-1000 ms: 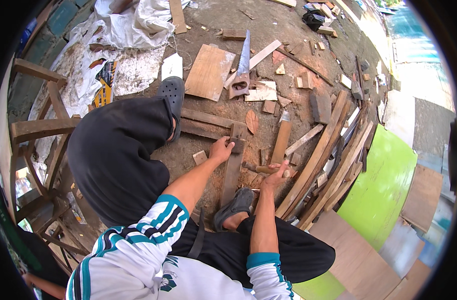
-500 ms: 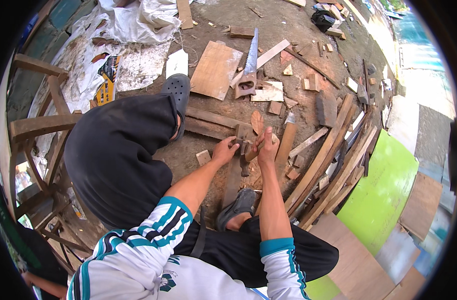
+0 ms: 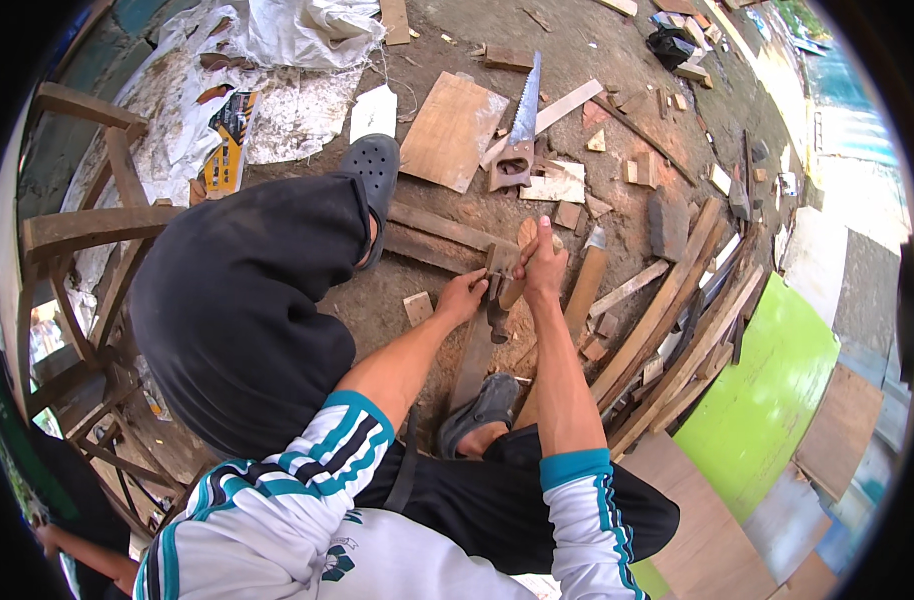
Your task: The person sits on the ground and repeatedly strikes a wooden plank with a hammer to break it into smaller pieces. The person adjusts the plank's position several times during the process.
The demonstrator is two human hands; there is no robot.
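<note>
My right hand [image 3: 544, 268] is wrapped round the wooden handle of a hammer [image 3: 498, 318], thumb pointing up along it. The dark hammer head is over a wooden board [image 3: 474, 352] that runs toward me between my feet. My left hand [image 3: 463, 298] is just left of the hammer, its thumb and fingers pinched together at the board's far end. What they pinch is too small to make out. That end meets a longer timber [image 3: 439, 228] lying crosswise on the ground. My sandalled foot [image 3: 480, 412] rests against the near part of the board.
A handsaw [image 3: 518, 135] lies beyond the timber, beside a square plywood piece [image 3: 455, 132]. Offcuts litter the ground. Long wooden strips [image 3: 667, 300] and a green panel [image 3: 762, 390] lie to my right. A wooden chair frame [image 3: 92, 228] stands at left. Another person's arm [image 3: 92, 560] shows lower left.
My right hand has risen and tilted slightly, and the hammer has shifted with it. The left hand keeps its pinch at the board's end. The whole view has swung a little.
</note>
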